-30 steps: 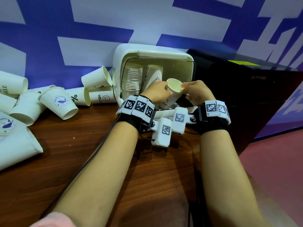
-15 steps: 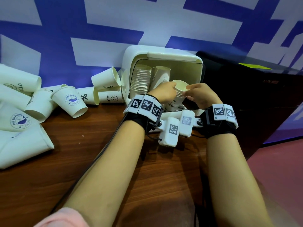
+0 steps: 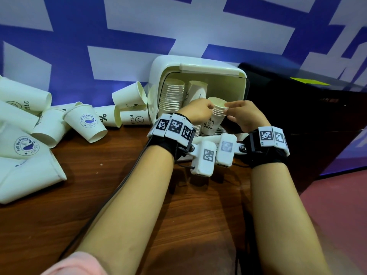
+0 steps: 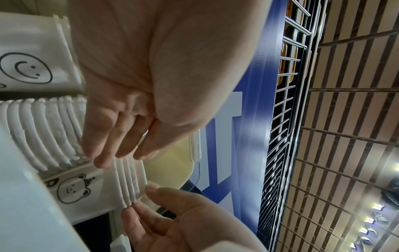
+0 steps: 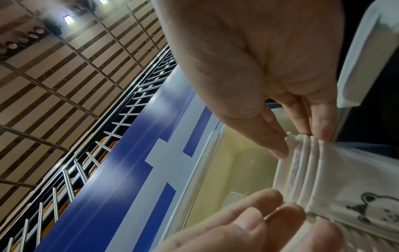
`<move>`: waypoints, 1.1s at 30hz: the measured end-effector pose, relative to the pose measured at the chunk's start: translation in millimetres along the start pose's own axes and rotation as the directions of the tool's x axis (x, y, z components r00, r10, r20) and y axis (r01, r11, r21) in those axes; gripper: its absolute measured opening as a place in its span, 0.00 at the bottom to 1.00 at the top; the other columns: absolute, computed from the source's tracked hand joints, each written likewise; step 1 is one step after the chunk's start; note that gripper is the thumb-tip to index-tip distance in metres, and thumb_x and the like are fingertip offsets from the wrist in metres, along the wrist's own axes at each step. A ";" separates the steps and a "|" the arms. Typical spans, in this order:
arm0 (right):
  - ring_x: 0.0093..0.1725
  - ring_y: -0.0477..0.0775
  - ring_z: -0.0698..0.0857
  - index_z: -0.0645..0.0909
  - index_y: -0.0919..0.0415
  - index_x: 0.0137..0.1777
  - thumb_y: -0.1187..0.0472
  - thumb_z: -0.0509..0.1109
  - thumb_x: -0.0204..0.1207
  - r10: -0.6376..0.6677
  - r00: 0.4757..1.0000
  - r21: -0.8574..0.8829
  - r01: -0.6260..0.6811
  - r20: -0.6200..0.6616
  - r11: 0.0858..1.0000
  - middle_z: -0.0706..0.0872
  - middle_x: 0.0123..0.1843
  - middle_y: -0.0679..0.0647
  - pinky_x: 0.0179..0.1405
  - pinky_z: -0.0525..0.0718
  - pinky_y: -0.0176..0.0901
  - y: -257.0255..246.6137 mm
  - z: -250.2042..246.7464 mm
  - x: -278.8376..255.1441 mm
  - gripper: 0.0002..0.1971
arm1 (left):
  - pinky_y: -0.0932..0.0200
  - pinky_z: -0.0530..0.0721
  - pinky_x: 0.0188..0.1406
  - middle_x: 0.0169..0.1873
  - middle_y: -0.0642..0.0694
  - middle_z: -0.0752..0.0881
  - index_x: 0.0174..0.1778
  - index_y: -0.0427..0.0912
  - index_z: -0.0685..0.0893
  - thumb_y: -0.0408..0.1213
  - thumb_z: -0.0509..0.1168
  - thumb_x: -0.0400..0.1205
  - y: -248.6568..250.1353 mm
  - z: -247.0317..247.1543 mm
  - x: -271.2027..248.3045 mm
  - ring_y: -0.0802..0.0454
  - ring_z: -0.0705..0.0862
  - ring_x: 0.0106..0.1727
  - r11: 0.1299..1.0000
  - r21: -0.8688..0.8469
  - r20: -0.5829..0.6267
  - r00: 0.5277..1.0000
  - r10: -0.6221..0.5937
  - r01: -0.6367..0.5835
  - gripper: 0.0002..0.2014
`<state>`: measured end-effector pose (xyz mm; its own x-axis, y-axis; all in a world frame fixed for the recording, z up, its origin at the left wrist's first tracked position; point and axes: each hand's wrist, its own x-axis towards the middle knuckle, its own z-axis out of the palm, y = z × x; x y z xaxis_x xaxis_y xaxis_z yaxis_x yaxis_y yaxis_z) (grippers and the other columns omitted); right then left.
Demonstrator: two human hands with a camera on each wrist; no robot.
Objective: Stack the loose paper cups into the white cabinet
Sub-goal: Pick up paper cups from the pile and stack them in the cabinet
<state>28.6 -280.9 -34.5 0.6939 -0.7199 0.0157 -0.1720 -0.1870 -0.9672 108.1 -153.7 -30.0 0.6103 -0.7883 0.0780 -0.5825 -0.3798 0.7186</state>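
Two hands at the mouth of the white cabinet [image 3: 198, 65], which stands on the wooden table [image 3: 123, 195] against the blue-and-white wall. Item in hand: the short bear-print stack [image 3: 213, 121] of nested paper cups, standing at the front of the cabinet, right of the tall stack [image 3: 171, 96] inside. Left hand [image 3: 196, 111]: fingers nearly straight, tips touching the stack's upper rims from the left. Right hand [image 3: 244, 116]: thumb and fingers pinching the top rims from the right. Loose cups [image 3: 85, 124]: a scattered heap lying on their sides left of the cabinet. Step, as judged: seating the top cup into the stack and squaring it. Next move would call for an even downward press, then letting go and reaching left of the cabinet for another cup.
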 end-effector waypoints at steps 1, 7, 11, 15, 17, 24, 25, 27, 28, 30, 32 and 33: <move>0.54 0.59 0.86 0.78 0.69 0.68 0.73 0.69 0.78 0.001 1.000 0.001 -0.001 0.005 1.000 0.84 0.59 0.68 0.47 0.86 0.43 -0.1 0.2 0.4 0.18 | 0.47 0.76 0.72 0.71 0.39 0.77 0.74 0.39 0.75 0.30 0.54 0.86 -0.7 -0.1 -0.2 0.44 0.77 0.71 1.000 -0.004 0.000 1.000 0.004 -0.004 0.19; 0.53 0.58 0.85 0.75 0.68 0.72 0.74 0.66 0.79 -0.032 0.999 -0.005 0.032 0.006 0.999 0.83 0.60 0.65 0.44 0.85 0.41 0.8 1.0 3.2 0.21 | 0.47 0.77 0.70 0.68 0.40 0.79 0.71 0.38 0.77 0.35 0.56 0.87 -2.2 -1.0 -1.7 0.44 0.79 0.67 1.000 -0.007 0.008 1.000 0.025 -0.025 0.17; 0.58 0.59 0.85 0.77 0.65 0.70 0.74 0.66 0.78 -0.073 0.997 -0.024 0.073 0.003 0.997 0.83 0.63 0.63 0.54 0.86 0.46 -0.1 1.2 4.5 0.20 | 0.47 0.76 0.72 0.71 0.41 0.78 0.74 0.39 0.76 0.36 0.58 0.87 -1.3 -2.7 -2.5 0.45 0.78 0.69 1.000 -0.007 0.023 1.000 0.016 -0.016 0.18; 0.56 0.55 0.84 0.82 0.63 0.59 0.73 0.67 0.78 -0.114 0.993 -0.029 0.114 -0.014 0.993 0.85 0.57 0.61 0.51 0.82 0.40 -2.7 -1.0 4.7 0.12 | 0.48 0.78 0.69 0.65 0.41 0.83 0.71 0.38 0.78 0.36 0.59 0.86 1.8 -10.8 -8.8 0.47 0.83 0.63 0.999 -0.020 0.037 0.999 0.038 -0.037 0.17; 0.45 0.50 0.83 0.82 0.61 0.47 0.73 0.65 0.79 -0.136 0.991 -0.021 0.135 -0.016 0.991 0.84 0.45 0.57 0.42 0.81 0.34 -6.3 -2.6 3.5 0.08 | 0.50 0.81 0.66 0.63 0.42 0.84 0.71 0.38 0.78 0.37 0.60 0.87 4.4 -17.6 -14.3 0.49 0.85 0.60 0.999 -0.027 0.069 0.997 0.045 -0.044 0.17; 0.34 0.48 0.81 0.79 0.60 0.40 0.73 0.65 0.80 -0.272 0.957 0.028 0.270 0.104 0.962 0.82 0.36 0.53 0.36 0.80 0.35 -35.0 12.4 -20.8 0.10 | 0.55 0.86 0.58 0.56 0.44 0.86 0.62 0.36 0.82 0.39 0.60 0.87 9.4 -55.1 -48.6 0.51 0.88 0.52 1.000 -0.012 0.176 0.984 0.011 -0.009 0.13; 0.34 0.48 0.81 0.79 0.59 0.40 0.73 0.66 0.80 -0.296 0.946 0.026 0.295 0.130 0.955 0.82 0.36 0.53 0.36 0.80 0.35 -39.9 17.0 -25.6 0.10 | 0.56 0.86 0.56 0.55 0.44 0.87 0.60 0.35 0.82 0.39 0.60 0.87 8.9 -60.0 -54.2 0.52 0.89 0.51 1.000 -0.002 0.174 0.985 -0.006 0.007 0.13; 0.35 0.46 0.82 0.80 0.59 0.42 0.71 0.66 0.81 -0.339 0.923 0.000 0.344 0.180 0.939 0.83 0.38 0.52 0.34 0.82 0.32 -49.2 26.8 -35.3 0.08 | 0.55 0.87 0.56 0.53 0.42 0.88 0.57 0.35 0.83 0.39 0.61 0.86 7.2 -71.2 -67.0 0.50 0.89 0.50 0.999 0.037 0.172 0.984 -0.041 0.035 0.12; 0.36 0.46 0.83 0.80 0.59 0.44 0.69 0.66 0.81 -0.356 0.911 -0.013 0.366 0.210 0.930 0.84 0.39 0.52 0.34 0.82 0.31 -53.7 31.8 -40.8 0.06 | 0.54 0.86 0.56 0.51 0.42 0.89 0.55 0.36 0.83 0.39 0.61 0.86 6.1 -77.4 -74.1 0.49 0.89 0.50 0.997 0.056 0.168 0.984 -0.057 0.048 0.11; 0.38 0.45 0.84 0.81 0.60 0.47 0.67 0.66 0.82 -0.383 0.881 -0.013 0.402 0.279 0.916 0.85 0.40 0.52 0.36 0.83 0.32 -61.1 43.3 -51.8 0.04 | 0.55 0.86 0.52 0.49 0.43 0.88 0.52 0.37 0.84 0.40 0.61 0.86 1.0 -91.7 -90.9 0.50 0.87 0.48 0.993 0.077 0.139 0.985 -0.103 0.093 0.10; 0.38 0.46 0.84 0.81 0.60 0.48 0.66 0.66 0.82 -0.395 0.854 0.001 0.419 0.337 0.908 0.85 0.40 0.52 0.37 0.83 0.33 -65.8 59.0 -62.4 0.04 | 0.58 0.85 0.48 0.48 0.42 0.88 0.52 0.38 0.83 0.42 0.62 0.86 -10.5 -108.2 -109.1 0.50 0.87 0.48 0.983 0.089 0.067 0.984 -0.166 0.159 0.11; 0.38 0.46 0.84 0.80 0.60 0.48 0.67 0.66 0.82 -0.399 0.843 0.007 0.426 0.360 0.905 0.85 0.41 0.52 0.38 0.84 0.34 -67.3 67.6 -67.7 0.04 | 0.57 0.85 0.50 0.49 0.42 0.88 0.52 0.38 0.83 0.44 0.62 0.85 -18.1 -115.3 -116.9 0.49 0.87 0.49 0.975 0.107 0.021 0.979 -0.200 0.197 0.12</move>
<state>40.4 -174.4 12.3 0.9053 -0.2919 0.3085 0.1445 -0.4713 -0.8701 109.1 1.1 27.5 0.7033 -0.7061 -0.0820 -0.5046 -0.5772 0.6421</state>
